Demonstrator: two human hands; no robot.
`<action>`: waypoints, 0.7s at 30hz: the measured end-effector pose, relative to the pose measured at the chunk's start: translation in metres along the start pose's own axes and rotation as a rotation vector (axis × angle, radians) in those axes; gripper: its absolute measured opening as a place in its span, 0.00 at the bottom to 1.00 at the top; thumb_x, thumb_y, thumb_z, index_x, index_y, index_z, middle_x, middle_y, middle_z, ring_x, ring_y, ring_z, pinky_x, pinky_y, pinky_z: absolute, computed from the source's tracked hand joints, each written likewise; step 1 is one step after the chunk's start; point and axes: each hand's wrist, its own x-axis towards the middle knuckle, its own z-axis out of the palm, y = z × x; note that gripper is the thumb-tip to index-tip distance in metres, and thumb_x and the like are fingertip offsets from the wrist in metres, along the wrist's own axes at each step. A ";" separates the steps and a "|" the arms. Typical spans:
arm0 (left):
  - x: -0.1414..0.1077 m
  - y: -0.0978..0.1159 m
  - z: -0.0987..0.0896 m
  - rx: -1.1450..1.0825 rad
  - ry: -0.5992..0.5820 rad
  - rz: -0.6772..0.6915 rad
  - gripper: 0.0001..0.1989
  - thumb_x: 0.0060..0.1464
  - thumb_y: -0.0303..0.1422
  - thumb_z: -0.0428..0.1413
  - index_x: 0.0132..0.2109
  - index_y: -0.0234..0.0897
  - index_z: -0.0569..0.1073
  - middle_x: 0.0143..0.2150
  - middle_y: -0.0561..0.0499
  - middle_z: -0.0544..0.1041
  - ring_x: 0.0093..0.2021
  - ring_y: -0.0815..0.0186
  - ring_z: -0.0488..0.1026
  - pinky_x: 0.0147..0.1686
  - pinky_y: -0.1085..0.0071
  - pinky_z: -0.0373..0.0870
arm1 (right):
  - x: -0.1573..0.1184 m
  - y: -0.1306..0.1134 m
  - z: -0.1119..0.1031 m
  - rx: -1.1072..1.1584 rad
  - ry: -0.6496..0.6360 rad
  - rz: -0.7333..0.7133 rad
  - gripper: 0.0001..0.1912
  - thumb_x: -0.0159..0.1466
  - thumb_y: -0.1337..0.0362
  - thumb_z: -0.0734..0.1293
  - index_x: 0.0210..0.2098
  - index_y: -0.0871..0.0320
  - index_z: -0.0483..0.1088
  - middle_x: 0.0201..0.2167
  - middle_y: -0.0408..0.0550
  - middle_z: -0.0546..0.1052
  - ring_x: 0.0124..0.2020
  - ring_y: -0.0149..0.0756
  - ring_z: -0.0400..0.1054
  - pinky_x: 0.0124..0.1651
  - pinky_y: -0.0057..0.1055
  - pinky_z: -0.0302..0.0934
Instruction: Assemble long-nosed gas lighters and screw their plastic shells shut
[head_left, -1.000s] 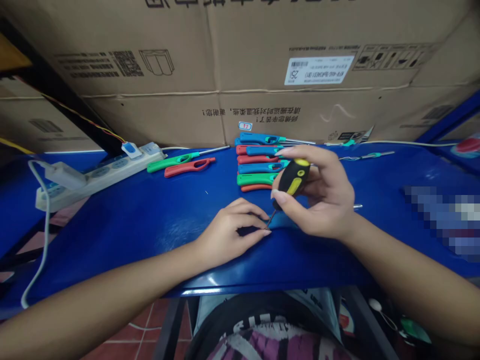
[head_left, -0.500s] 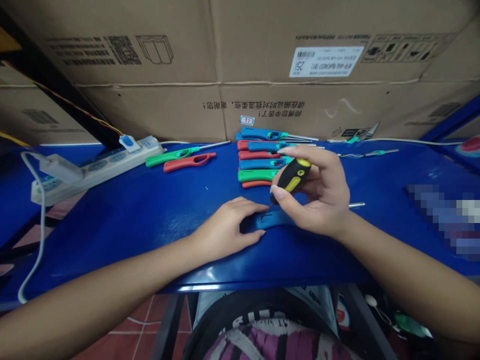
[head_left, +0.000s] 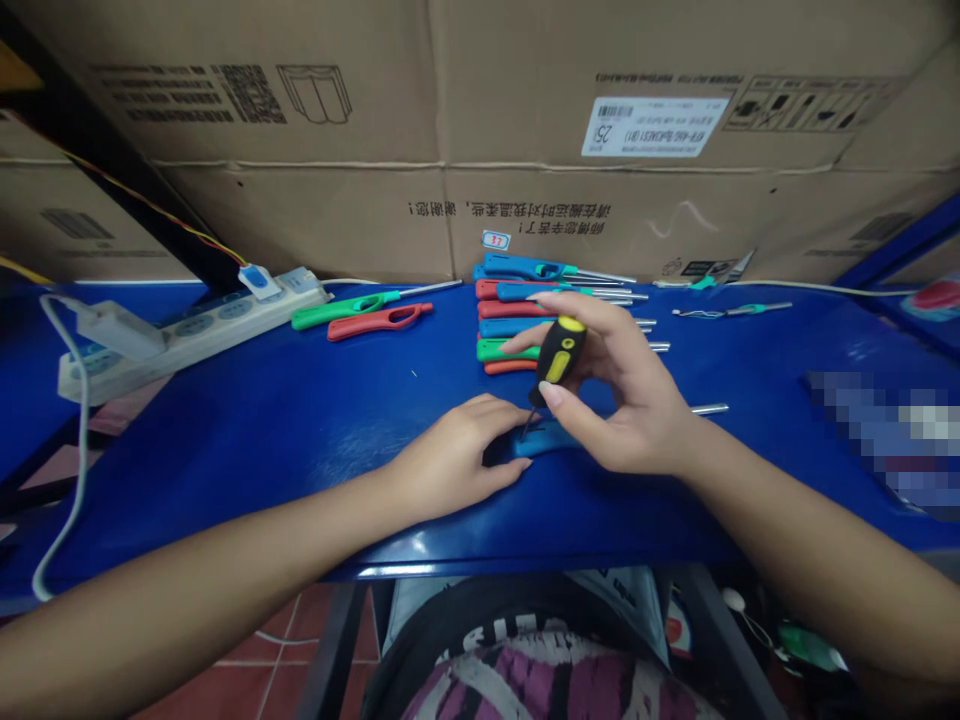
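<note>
The blue utility lighter (head_left: 547, 439) lies on the blue table (head_left: 300, 510), not far from the front edge and about midway between the two sides. Its long axis runs roughly parallel to that edge: the butt end points left, and the metal rod (head_left: 710, 409) comes out past my right wrist, pointing right and angled slightly toward the back edge. My right hand covers much of the middle.

My left hand (head_left: 450, 448) rests low on the table, its forearm coming in from the left front corner. Thumb and fingers are spread around the butt end, thumb on the front-edge side, fingers on the far side; I can't tell whether they are pressing on it.

My right hand (head_left: 630, 395) is raised, wrist bent, forearm slanting in from the right front corner. Its thumb and forefinger are closed on the black-and-yellow screwdriver (head_left: 561, 362), another finger stretched out to the left. The screwdriver leans, handle up and toward the back edge, its thin shank pointing down at the lighter's butt end.

Near the back edge lies a row of lighters (head_left: 508, 327), rods to the right. A green lighter (head_left: 337, 312) and a red lighter casing (head_left: 367, 327) lie left of them, beside the power strip (head_left: 214, 325).
</note>
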 end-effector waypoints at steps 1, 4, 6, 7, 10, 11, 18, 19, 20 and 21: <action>0.000 0.000 0.001 -0.005 0.002 0.002 0.16 0.58 0.29 0.61 0.54 0.36 0.74 0.53 0.44 0.80 0.55 0.57 0.75 0.56 0.59 0.73 | 0.002 -0.002 -0.003 -0.003 -0.046 0.014 0.34 0.66 0.69 0.66 0.68 0.49 0.53 0.56 0.52 0.73 0.50 0.42 0.74 0.34 0.30 0.73; -0.001 0.000 0.002 -0.023 0.012 0.004 0.15 0.58 0.28 0.61 0.53 0.36 0.74 0.52 0.45 0.80 0.54 0.57 0.76 0.56 0.59 0.73 | 0.009 -0.005 -0.009 -0.116 -0.138 -0.021 0.32 0.66 0.69 0.66 0.67 0.50 0.55 0.61 0.53 0.70 0.46 0.40 0.76 0.36 0.31 0.73; -0.002 -0.001 0.003 -0.023 0.023 0.012 0.15 0.58 0.28 0.62 0.52 0.36 0.73 0.51 0.44 0.79 0.53 0.57 0.76 0.55 0.60 0.73 | 0.014 -0.006 -0.012 -0.285 -0.145 -0.108 0.29 0.66 0.65 0.69 0.64 0.51 0.59 0.59 0.53 0.73 0.42 0.39 0.77 0.38 0.32 0.73; -0.002 -0.002 0.003 -0.021 0.027 0.017 0.15 0.58 0.28 0.62 0.52 0.36 0.73 0.51 0.44 0.79 0.53 0.57 0.76 0.54 0.60 0.74 | 0.017 -0.006 -0.013 -0.378 -0.130 -0.157 0.28 0.65 0.61 0.71 0.62 0.52 0.62 0.56 0.52 0.76 0.42 0.40 0.77 0.39 0.32 0.73; -0.002 -0.002 0.002 -0.020 0.022 0.019 0.14 0.59 0.29 0.61 0.51 0.37 0.73 0.50 0.45 0.79 0.52 0.58 0.76 0.54 0.61 0.74 | 0.027 -0.012 -0.017 -0.526 -0.117 -0.186 0.24 0.68 0.56 0.67 0.61 0.56 0.65 0.53 0.52 0.79 0.47 0.43 0.77 0.44 0.34 0.72; -0.002 -0.002 0.002 -0.023 0.017 0.014 0.13 0.59 0.28 0.61 0.51 0.37 0.73 0.49 0.46 0.80 0.52 0.58 0.76 0.54 0.61 0.73 | 0.030 -0.014 -0.018 -0.507 -0.145 -0.167 0.23 0.71 0.59 0.63 0.63 0.57 0.63 0.54 0.53 0.78 0.49 0.42 0.76 0.46 0.34 0.72; -0.002 -0.001 0.002 -0.033 0.022 0.024 0.13 0.58 0.28 0.61 0.50 0.38 0.73 0.48 0.46 0.79 0.51 0.57 0.76 0.53 0.59 0.74 | 0.033 -0.018 -0.018 -0.574 -0.010 -0.344 0.15 0.67 0.57 0.69 0.49 0.57 0.75 0.35 0.45 0.82 0.31 0.33 0.76 0.37 0.29 0.69; -0.002 -0.002 0.002 -0.034 0.022 0.026 0.12 0.58 0.28 0.61 0.49 0.38 0.73 0.48 0.46 0.79 0.50 0.57 0.76 0.53 0.59 0.74 | 0.032 -0.017 -0.017 -0.586 0.022 -0.372 0.14 0.68 0.58 0.68 0.49 0.57 0.75 0.36 0.47 0.83 0.33 0.35 0.77 0.39 0.30 0.69; -0.002 -0.002 0.002 -0.031 0.022 0.025 0.11 0.58 0.28 0.61 0.49 0.38 0.73 0.47 0.46 0.79 0.50 0.57 0.76 0.52 0.59 0.74 | 0.031 -0.016 -0.016 -0.559 0.020 -0.368 0.14 0.69 0.60 0.65 0.51 0.58 0.74 0.40 0.49 0.83 0.37 0.36 0.77 0.42 0.31 0.70; -0.002 -0.002 0.002 -0.027 0.020 0.023 0.11 0.58 0.28 0.61 0.48 0.38 0.73 0.47 0.47 0.79 0.50 0.58 0.76 0.52 0.59 0.74 | 0.030 -0.016 -0.015 -0.499 -0.007 -0.338 0.15 0.71 0.63 0.62 0.55 0.58 0.72 0.44 0.50 0.82 0.41 0.36 0.77 0.44 0.31 0.70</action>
